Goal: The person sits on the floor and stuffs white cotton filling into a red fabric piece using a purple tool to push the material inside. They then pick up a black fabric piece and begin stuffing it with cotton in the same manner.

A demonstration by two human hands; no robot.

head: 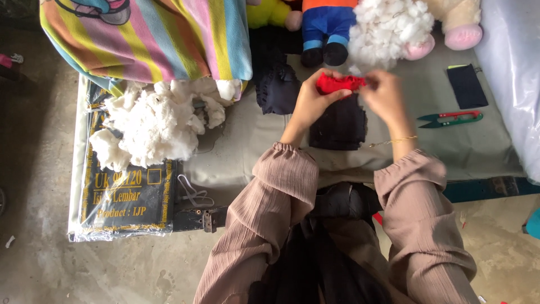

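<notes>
Both my hands meet over the middle of the grey-covered table (247, 141). My left hand (311, 101) grips a small red fabric piece (337, 83) from the left. My right hand (385, 95) pinches its right end, fingers closed, with a bit of white stuffing at the fingertips. Under the hands lies a stack of dark fabric pieces (339, 125). A thin gold bracelet (394, 141) circles my right wrist.
A heap of white stuffing (154, 121) lies at the left on a plastic-wrapped black pack (126, 197). A striped bag (152, 36) is behind it. Plush toys (329, 28) and more stuffing (388, 28) line the back. Red-green thread snips (450, 119) and a dark pouch (467, 85) lie right.
</notes>
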